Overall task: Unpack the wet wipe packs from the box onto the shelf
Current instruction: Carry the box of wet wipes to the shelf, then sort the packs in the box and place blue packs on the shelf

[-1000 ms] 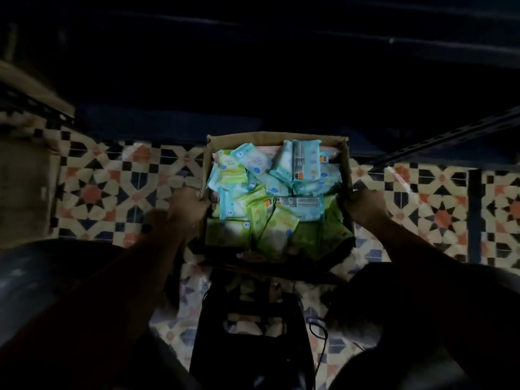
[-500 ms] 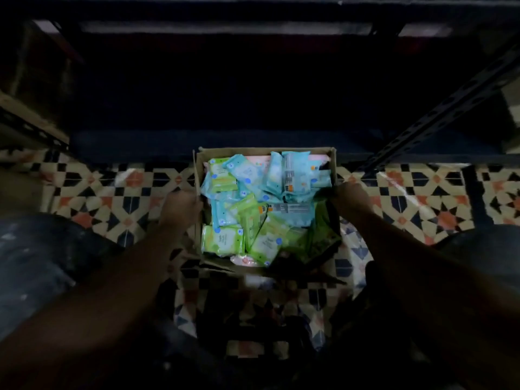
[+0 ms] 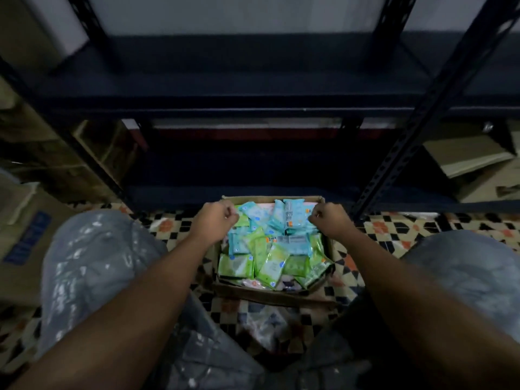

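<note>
- Wet wipe packs point(image 3: 271, 250) in soft plastic wrappers, pale blue toward the far side and lime green toward the near side, lie jumbled and overlapping inside an open brown cardboard box point(image 3: 270, 294).
- That box sits on the patterned tile floor point(image 3: 374, 229) of black, cream and orange, just in front of the dark metal shelf point(image 3: 253, 88); its far wall is near the lowest shelf board.
- Left hand point(image 3: 213, 223) is over the far left corner of the box, fingers curled inward; whether they pinch a pack or the box edge I cannot tell.
- Right hand point(image 3: 327, 220) is over the far right corner, fingers likewise curled, a ring visible on one finger; what it holds, if anything, I cannot tell.
- Both bare forearms reach out from the bottom corners of the view.
- Knees in grey, paint-spattered trousers point(image 3: 92, 266) flank the box on either side.
- Brown cardboard cartons point(image 3: 25, 249) stand at the left, beside the shelf's slotted upright.
</note>
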